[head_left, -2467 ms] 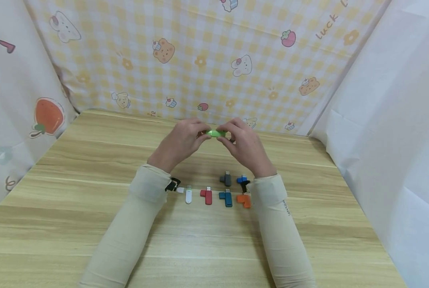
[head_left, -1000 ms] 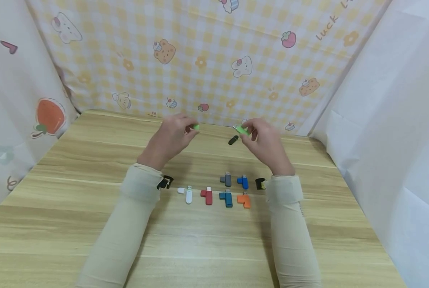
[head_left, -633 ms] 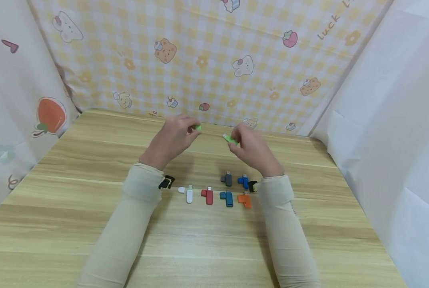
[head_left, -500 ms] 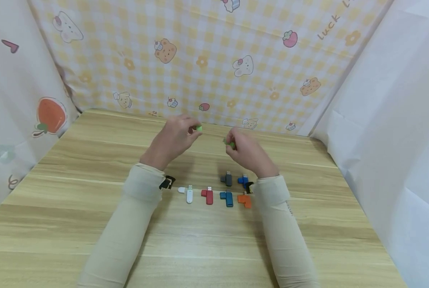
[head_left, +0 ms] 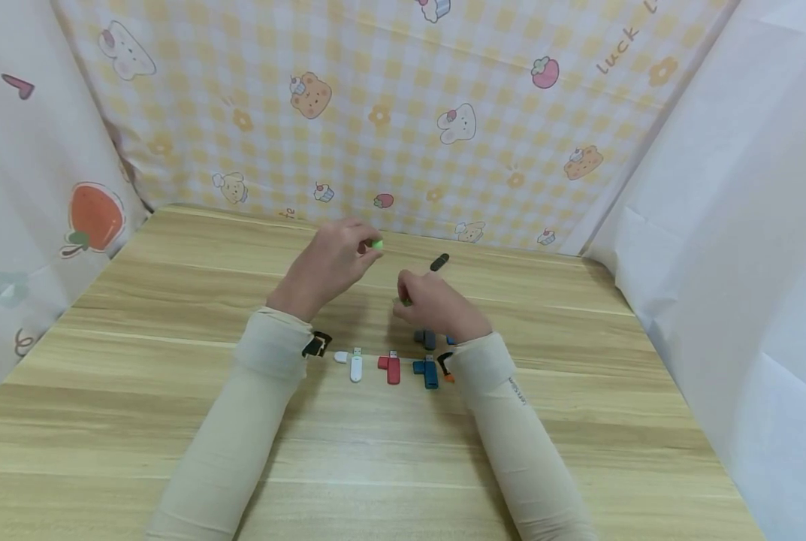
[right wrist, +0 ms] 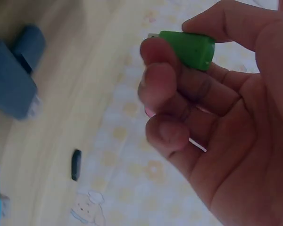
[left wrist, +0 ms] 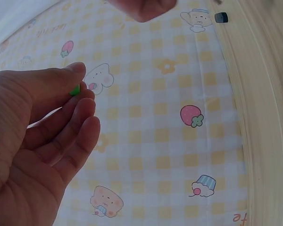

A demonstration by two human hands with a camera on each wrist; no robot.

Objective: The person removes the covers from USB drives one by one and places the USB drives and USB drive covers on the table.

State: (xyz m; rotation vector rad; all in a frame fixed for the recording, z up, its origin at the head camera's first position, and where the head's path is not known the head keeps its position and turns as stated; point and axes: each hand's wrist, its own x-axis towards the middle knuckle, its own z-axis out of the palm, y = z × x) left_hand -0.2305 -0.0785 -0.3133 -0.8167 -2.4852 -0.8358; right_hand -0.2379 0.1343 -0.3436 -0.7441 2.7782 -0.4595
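Note:
My left hand [head_left: 328,263] pinches a small green cap [head_left: 377,244] between thumb and index finger. In the left wrist view only a sliver of that cap [left wrist: 75,90] shows. My right hand [head_left: 436,302] holds a green USB stick [right wrist: 191,48], its metal plug partly hidden behind a fingertip in the right wrist view. It is over the table, just behind the row of uncapped sticks. Nearest below it lies a grey USB stick [head_left: 430,340] with its cap beside it. The blue stick [head_left: 451,340] and orange stick [head_left: 449,378] are mostly covered by my right wrist.
On the wooden table [head_left: 348,458] lie a white USB stick [head_left: 356,368] with its cap [head_left: 341,357], a red one [head_left: 393,370] and a teal one [head_left: 431,373]. A black stick [head_left: 439,262] lies farther back. A patterned curtain [head_left: 389,98] stands behind the table.
The green stick was pulled apart from its cap. My right hand then carried the stick left and toward me, down toward the row. My left hand stayed nearly still with the cap.

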